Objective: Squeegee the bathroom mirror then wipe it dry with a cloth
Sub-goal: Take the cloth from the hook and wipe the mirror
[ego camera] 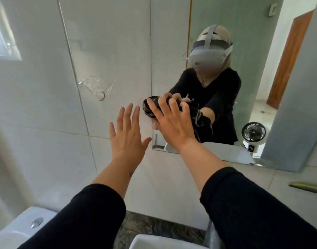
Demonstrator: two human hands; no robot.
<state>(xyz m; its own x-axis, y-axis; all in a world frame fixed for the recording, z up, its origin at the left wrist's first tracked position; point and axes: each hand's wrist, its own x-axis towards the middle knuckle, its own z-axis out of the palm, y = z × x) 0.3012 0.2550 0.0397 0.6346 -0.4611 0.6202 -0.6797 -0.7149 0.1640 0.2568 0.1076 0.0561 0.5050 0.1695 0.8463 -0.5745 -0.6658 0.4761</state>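
Note:
The bathroom mirror (234, 29) hangs on the white tiled wall, tilted in view, filling the upper right. My right hand (172, 121) presses a dark cloth (148, 108) against the mirror's lower left part, fingers spread over it. The cloth bulges out past the fingertips at the mirror's left edge, and its reflection hangs down to the right. My left hand (127, 137) is flat and open, fingers apart, held at the tiles just left of the mirror's edge, holding nothing. A squeegee with a yellow-green edge (306, 186) lies at the far right below the mirror.
A toilet cistern with a chrome flush button (36, 222) sits at lower left. A white basin (164, 242) rests on a dark stone counter (154, 225) at the bottom. A clear hook with tape (100, 94) sticks to the tiles. The mirror reflects a small fan (252, 132).

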